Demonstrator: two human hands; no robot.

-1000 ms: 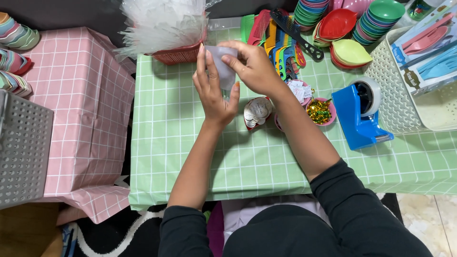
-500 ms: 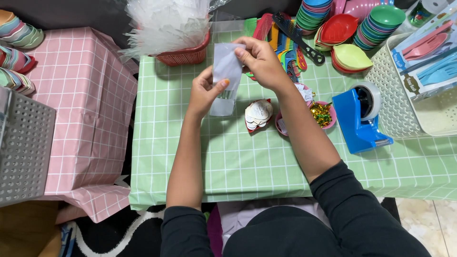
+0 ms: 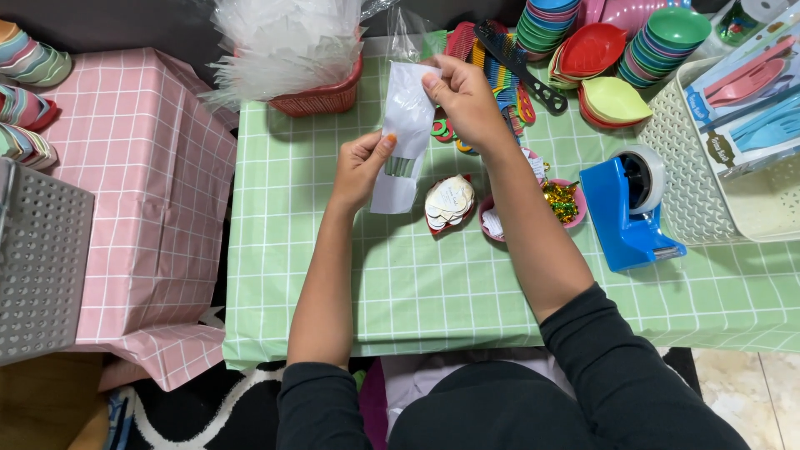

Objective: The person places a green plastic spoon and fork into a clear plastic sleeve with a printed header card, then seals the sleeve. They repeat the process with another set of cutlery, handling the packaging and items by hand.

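Both my hands hold a small clear plastic bag (image 3: 406,125) upright over the green checked table (image 3: 433,283). My left hand (image 3: 360,167) pinches its lower left side, where something dark shows through the plastic. My right hand (image 3: 462,98) grips the bag's top edge. A red basket (image 3: 321,98) heaped with more clear bags stands just behind my left hand. A small dish of pale paper tags (image 3: 450,202) lies right of the bag.
A pink dish of gold bits (image 3: 562,202), a blue tape dispenser (image 3: 629,208), coloured combs (image 3: 500,62), stacks of coloured bowls (image 3: 667,33), a white basket of plastic cutlery (image 3: 733,125). A pink checked table (image 3: 142,192) and a grey basket (image 3: 37,267) lie left.
The bag has been drawn out longer: my left hand slid down its lower part while my right hand kept the top, both shifting slightly left.
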